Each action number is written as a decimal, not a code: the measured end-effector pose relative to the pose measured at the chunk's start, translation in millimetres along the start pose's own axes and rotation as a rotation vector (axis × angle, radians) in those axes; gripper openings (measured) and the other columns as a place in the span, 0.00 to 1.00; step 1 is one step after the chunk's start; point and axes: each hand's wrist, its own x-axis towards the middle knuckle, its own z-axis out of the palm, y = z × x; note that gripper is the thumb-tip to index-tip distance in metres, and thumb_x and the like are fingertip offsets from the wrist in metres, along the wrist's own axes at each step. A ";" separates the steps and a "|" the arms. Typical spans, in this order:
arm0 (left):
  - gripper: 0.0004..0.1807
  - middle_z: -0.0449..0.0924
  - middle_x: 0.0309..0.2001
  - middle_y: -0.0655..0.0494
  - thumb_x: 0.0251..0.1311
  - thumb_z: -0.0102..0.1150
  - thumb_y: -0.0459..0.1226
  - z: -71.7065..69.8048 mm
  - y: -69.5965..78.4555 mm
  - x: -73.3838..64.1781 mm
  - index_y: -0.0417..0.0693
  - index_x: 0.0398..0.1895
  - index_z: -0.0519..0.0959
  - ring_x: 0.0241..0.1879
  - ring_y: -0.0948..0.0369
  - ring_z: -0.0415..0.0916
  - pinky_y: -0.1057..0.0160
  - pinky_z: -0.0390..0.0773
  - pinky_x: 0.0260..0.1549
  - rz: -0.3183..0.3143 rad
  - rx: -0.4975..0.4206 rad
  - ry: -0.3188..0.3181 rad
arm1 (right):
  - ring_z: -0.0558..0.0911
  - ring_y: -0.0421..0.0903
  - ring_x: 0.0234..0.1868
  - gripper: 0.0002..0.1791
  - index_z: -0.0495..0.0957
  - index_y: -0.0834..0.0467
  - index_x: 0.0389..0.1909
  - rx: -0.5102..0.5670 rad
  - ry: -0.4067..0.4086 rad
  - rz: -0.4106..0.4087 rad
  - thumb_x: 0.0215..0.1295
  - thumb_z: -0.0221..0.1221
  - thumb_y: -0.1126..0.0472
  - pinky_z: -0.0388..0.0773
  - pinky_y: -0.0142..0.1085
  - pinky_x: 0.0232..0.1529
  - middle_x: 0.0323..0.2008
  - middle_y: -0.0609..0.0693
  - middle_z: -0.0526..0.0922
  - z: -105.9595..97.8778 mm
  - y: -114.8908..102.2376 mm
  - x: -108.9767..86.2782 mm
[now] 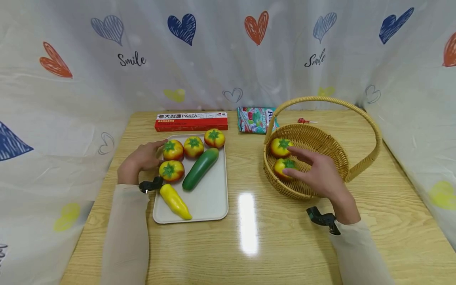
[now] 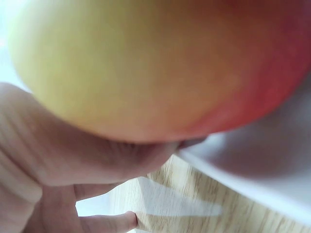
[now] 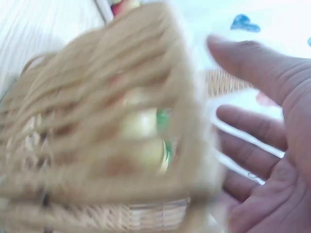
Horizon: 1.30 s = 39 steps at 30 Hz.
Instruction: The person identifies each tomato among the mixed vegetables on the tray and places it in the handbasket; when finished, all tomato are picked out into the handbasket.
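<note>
My left hand [image 1: 141,158] is at the left edge of a white tray [image 1: 210,204], beside two yellow-red toy tomatoes [image 1: 172,171]. The left wrist view has its thumb close under a tomato [image 2: 160,68] and its other fingers stretched out over the table. Two more tomatoes [image 1: 194,147], a green cucumber [image 1: 200,169] and a yellow pepper [image 1: 175,201] lie on the tray. Over the wicker basket [image 1: 333,148] my right hand [image 1: 318,172] spreads its thumb and fingers. Two tomatoes [image 1: 279,147] lie inside the basket, partly behind those fingertips; no grip on them shows.
A red and white pasta box [image 1: 191,122] lies behind the tray. Further right are a teal candy bag [image 1: 254,120] and a red lollipop [image 1: 303,120]. The basket's tall handle [image 1: 327,99] arches over it. A patterned curtain [image 1: 213,59] encloses the table.
</note>
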 end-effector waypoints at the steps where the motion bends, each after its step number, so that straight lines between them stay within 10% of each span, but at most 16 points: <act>1: 0.45 0.56 0.84 0.26 0.74 0.64 0.38 -0.3 -0.2 -0.1 0.48 0.90 0.55 0.81 0.25 0.54 0.22 0.58 0.77 0.001 -0.002 -0.001 | 0.84 0.64 0.69 0.37 0.80 0.56 0.74 0.014 0.006 -0.027 0.67 0.78 0.49 0.82 0.61 0.68 0.70 0.58 0.84 1.8 -3.7 2.5; 13: 0.46 0.56 0.84 0.26 0.73 0.66 0.39 -1.6 -0.3 -2.6 0.48 0.89 0.56 0.81 0.22 0.49 0.18 0.54 0.76 0.002 -0.023 0.000 | 0.84 0.56 0.71 0.36 0.81 0.49 0.74 0.247 -0.101 -0.166 0.66 0.78 0.51 0.80 0.55 0.74 0.72 0.49 0.84 43.9 -65.8 54.2; 22: 0.46 0.57 0.84 0.27 0.74 0.67 0.40 -1.4 0.1 -2.4 0.50 0.90 0.55 0.81 0.23 0.51 0.18 0.54 0.76 -0.012 -0.025 -0.002 | 0.82 0.53 0.73 0.35 0.79 0.56 0.75 0.500 -0.030 -0.194 0.68 0.76 0.55 0.78 0.49 0.77 0.71 0.52 0.84 92.7 -93.5 97.4; 39: 0.46 0.59 0.83 0.28 0.74 0.66 0.41 -1.7 1.5 -2.5 0.51 0.90 0.55 0.81 0.24 0.53 0.20 0.57 0.77 -0.011 -0.015 -0.002 | 0.78 0.58 0.76 0.37 0.79 0.57 0.75 0.424 -0.036 -0.006 0.69 0.76 0.50 0.78 0.53 0.76 0.73 0.57 0.81 150.7 -91.0 152.5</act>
